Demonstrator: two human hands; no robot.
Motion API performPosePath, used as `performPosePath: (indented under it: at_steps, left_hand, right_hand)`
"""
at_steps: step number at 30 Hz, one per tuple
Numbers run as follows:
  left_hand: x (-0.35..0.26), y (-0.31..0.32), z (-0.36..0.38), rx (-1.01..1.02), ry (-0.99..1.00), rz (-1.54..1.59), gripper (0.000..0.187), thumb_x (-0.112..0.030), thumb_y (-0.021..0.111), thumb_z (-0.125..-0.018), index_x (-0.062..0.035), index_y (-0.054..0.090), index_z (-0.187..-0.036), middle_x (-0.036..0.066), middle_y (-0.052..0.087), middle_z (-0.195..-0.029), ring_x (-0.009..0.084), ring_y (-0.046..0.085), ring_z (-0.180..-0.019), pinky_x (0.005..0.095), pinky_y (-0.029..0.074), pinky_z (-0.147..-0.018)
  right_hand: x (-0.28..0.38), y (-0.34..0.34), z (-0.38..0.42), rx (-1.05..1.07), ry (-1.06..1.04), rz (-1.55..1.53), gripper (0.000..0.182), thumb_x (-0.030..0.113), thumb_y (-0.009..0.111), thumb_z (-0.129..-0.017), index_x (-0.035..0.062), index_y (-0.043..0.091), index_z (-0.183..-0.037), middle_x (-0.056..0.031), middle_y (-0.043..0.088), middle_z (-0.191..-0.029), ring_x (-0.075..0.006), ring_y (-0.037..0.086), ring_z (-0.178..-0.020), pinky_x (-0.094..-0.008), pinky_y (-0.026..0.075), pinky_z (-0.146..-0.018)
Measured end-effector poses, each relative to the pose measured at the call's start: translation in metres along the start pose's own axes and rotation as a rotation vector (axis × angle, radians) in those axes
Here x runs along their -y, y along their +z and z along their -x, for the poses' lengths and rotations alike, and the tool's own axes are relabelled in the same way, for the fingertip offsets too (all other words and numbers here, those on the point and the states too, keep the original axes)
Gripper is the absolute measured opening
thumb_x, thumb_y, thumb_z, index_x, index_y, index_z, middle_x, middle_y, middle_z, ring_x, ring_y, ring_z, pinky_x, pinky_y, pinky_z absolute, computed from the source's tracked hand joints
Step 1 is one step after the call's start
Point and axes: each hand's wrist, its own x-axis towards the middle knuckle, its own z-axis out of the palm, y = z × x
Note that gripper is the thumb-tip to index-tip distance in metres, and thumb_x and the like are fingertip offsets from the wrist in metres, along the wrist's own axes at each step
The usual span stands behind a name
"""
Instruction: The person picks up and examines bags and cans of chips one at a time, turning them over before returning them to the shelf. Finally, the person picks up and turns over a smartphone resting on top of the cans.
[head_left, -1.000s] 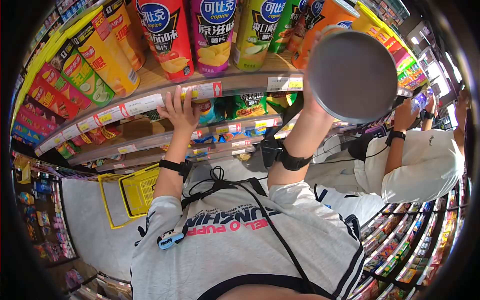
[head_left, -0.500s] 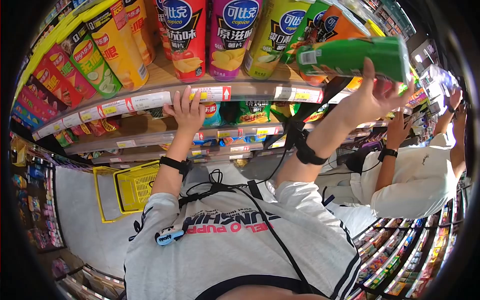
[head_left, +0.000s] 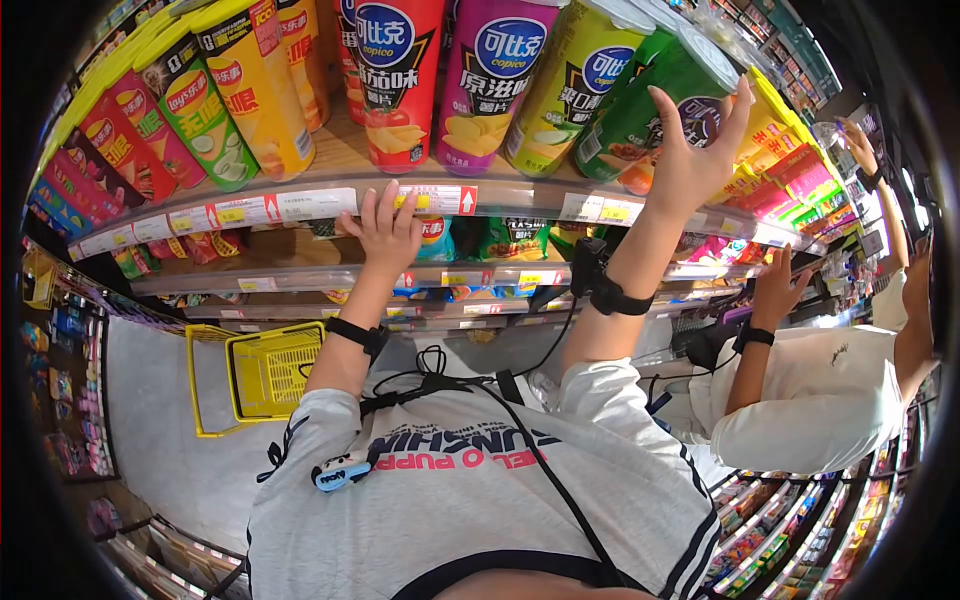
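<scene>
My left hand rests with spread fingers on the shelf's front edge, over the price labels, below a red chip canister. My right hand is raised in front of a dark green canister, thumb and fingers apart, with nothing in its grip. The green canister stands tilted on the top shelf. To its left are a yellow-green canister and a purple one. An orange canister behind it is mostly hidden.
Lay's canisters line the shelf at left. Bagged snacks lie on the shelf below. A yellow basket sits on the floor at left. A co-worker in white stands at right, hands near the shelves.
The green canister, held sideways by my right hand before, now stands on the shelf in front of the orange one. My right hand has let go and opened. My left hand stays on the edge.
</scene>
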Motion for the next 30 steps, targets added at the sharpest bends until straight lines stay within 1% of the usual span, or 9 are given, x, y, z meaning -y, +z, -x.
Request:
performPosePath:
  at_steps: [5,11,12,15,21,22,25,29,30]
  left_hand:
    - [-0.001,-0.001,-0.001,0.008,-0.005,-0.008,0.055,-0.014,0.06,-0.07,-0.0189,0.045,-0.123,0.009,0.043,-0.133,0.0347,0.032,-0.125,0.0588,0.003,-0.105]
    - [-0.002,-0.001,-0.001,0.008,-0.006,-0.011,0.053,-0.014,0.06,-0.071,-0.0179,0.045,-0.122,0.011,0.044,-0.132,0.0361,0.032,-0.125,0.0593,0.003,-0.105]
    - [-0.002,-0.001,0.0,0.007,-0.004,-0.017,0.053,-0.015,0.06,-0.071,-0.0179,0.045,-0.122,0.011,0.044,-0.132,0.0362,0.032,-0.125,0.0593,0.003,-0.105]
    - [-0.002,-0.002,0.0,0.014,0.0,-0.021,0.053,-0.015,0.06,-0.071,-0.0182,0.045,-0.122,0.011,0.044,-0.131,0.0364,0.033,-0.124,0.0594,0.003,-0.105]
    - [-0.002,0.002,0.002,-0.009,-0.028,0.007,0.052,-0.016,0.058,-0.072,-0.0238,0.047,-0.122,0.005,0.043,-0.132,0.0299,0.03,-0.128,0.0569,-0.004,-0.107]
    - [-0.002,0.002,0.002,-0.014,-0.03,0.01,0.052,-0.016,0.058,-0.072,-0.0238,0.047,-0.123,0.005,0.043,-0.132,0.03,0.03,-0.128,0.0569,-0.004,-0.107]
    - [-0.003,0.002,0.001,-0.019,-0.042,0.023,0.053,-0.016,0.058,-0.072,-0.0237,0.047,-0.123,0.005,0.042,-0.133,0.0301,0.03,-0.128,0.0571,-0.003,-0.107]
    - [-0.003,0.002,-0.001,-0.03,-0.035,0.023,0.053,-0.016,0.058,-0.072,-0.0226,0.046,-0.124,0.005,0.042,-0.133,0.0309,0.031,-0.128,0.0571,-0.002,-0.107]
    - [-0.003,0.001,-0.002,-0.031,-0.035,0.027,0.054,-0.016,0.058,-0.072,-0.0224,0.045,-0.124,0.006,0.042,-0.133,0.031,0.031,-0.128,0.057,-0.002,-0.107]
  right_hand:
    - [0.007,0.002,0.0,0.046,0.002,0.097,0.08,0.021,0.085,-0.059,0.0062,0.049,-0.128,-0.0103,0.057,-0.089,-0.023,0.055,-0.08,-0.0325,0.046,-0.074]
    - [-0.005,0.009,0.001,0.024,-0.136,0.251,0.079,0.027,0.085,-0.058,0.0125,0.05,-0.128,-0.0127,0.051,-0.107,-0.0266,0.049,-0.094,-0.0372,0.041,-0.082]
    - [-0.005,0.008,0.0,0.04,-0.165,0.317,0.08,0.032,0.084,-0.059,0.0148,0.05,-0.13,-0.0156,0.045,-0.117,-0.03,0.045,-0.1,-0.042,0.039,-0.085]
    - [-0.004,0.008,-0.003,0.029,-0.215,0.408,0.079,0.037,0.081,-0.063,0.0144,0.049,-0.131,-0.0191,0.043,-0.121,-0.0331,0.044,-0.103,-0.0447,0.037,-0.09]
    - [-0.021,-0.015,-0.032,-0.211,-0.183,0.376,0.054,0.033,0.067,-0.081,0.0106,0.051,-0.128,-0.0249,0.036,-0.133,-0.0411,0.035,-0.12,-0.0479,0.032,-0.097]
    - [-0.031,-0.02,-0.037,-0.16,-0.185,0.453,0.047,0.03,0.061,-0.085,0.0068,0.052,-0.125,-0.0257,0.041,-0.13,-0.0399,0.039,-0.12,-0.046,0.033,-0.098]
    - [-0.052,-0.021,-0.042,0.031,-0.043,0.173,0.044,0.029,0.06,-0.086,0.0035,0.053,-0.121,-0.0263,0.047,-0.124,-0.0382,0.045,-0.115,-0.0418,0.035,-0.097]
    - [-0.046,-0.02,-0.02,0.017,0.114,0.069,0.062,0.028,0.067,-0.081,0.0053,0.039,-0.131,-0.0273,0.05,-0.122,-0.0356,0.048,-0.117,-0.0384,0.036,-0.098]
    - [-0.045,-0.025,-0.019,0.047,0.132,0.122,0.077,0.026,0.073,-0.076,0.0079,0.029,-0.136,-0.0258,0.05,-0.123,-0.0321,0.05,-0.114,-0.0367,0.038,-0.096]
